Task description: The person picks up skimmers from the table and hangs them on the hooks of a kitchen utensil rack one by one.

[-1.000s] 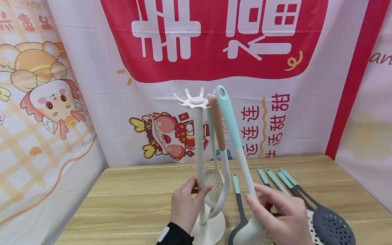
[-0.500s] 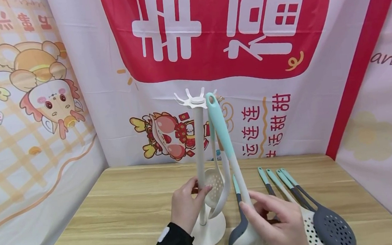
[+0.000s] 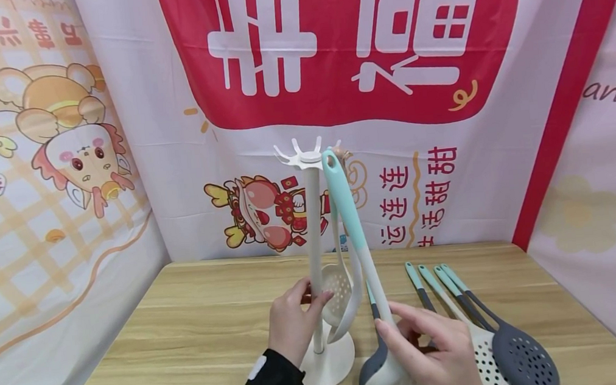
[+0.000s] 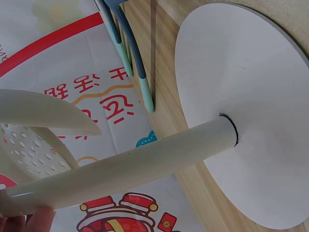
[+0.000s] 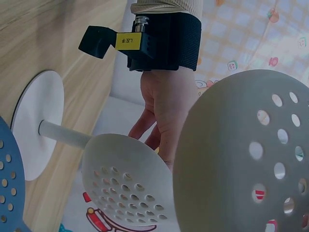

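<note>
My left hand (image 3: 294, 319) grips the pole of a white utensil stand (image 3: 313, 228), whose round base (image 4: 251, 96) rests on the table. In my right hand (image 3: 436, 343) is a white slotted ladle (image 3: 369, 266) with a mint handle, pinched low on its shaft. The handle's holed end is at the stand's hook ring (image 3: 309, 159); whether a hook passes through it I cannot tell. Its perforated bowl (image 5: 241, 150) fills the right of the right wrist view. Another white slotted ladle (image 5: 125, 183) and a white solid ladle (image 3: 353, 301) hang on the stand, partly covered.
A dark grey utensil (image 3: 370, 370) lies on the table (image 3: 199, 330) beneath the held ladle. Several mint-handled utensils lie at the right, among them a dark grey skimmer (image 3: 524, 354) and a white perforated one (image 3: 487, 357). A printed cloth (image 3: 257, 117) hangs behind the table.
My right hand has moved left and slightly down, bringing the slotted ladle's handle end to the hook ring, in front of the brown handle. My left hand has stayed on the pole.
</note>
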Tool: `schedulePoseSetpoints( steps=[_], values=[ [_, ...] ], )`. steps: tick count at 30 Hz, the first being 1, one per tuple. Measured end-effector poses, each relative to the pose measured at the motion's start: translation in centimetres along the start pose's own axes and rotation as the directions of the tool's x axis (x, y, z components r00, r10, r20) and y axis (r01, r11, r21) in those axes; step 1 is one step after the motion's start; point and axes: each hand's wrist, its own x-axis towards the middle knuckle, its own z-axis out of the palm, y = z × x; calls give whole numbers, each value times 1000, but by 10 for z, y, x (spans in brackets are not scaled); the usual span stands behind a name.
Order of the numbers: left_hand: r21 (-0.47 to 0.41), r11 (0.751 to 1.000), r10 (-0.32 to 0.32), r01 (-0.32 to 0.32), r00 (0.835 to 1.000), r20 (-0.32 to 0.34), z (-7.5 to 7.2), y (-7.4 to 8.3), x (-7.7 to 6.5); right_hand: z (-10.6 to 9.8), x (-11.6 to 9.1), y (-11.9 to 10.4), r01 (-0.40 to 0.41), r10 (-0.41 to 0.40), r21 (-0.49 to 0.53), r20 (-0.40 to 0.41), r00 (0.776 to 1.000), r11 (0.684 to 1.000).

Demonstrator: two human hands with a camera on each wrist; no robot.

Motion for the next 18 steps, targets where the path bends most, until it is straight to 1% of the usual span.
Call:
schedulePoseSetpoints(
  steps=[13, 18],
  values=[
    [-1, 1000, 15, -15, 1000, -6, 0, -1, 0, 1, -1, 3, 3, -3, 27, 24, 1000, 1000],
    [-1, 1000, 15, -15, 1000, -1, 0, -1, 0, 2, -2, 4, 12, -13, 30, 20, 1000, 999]
  ],
)
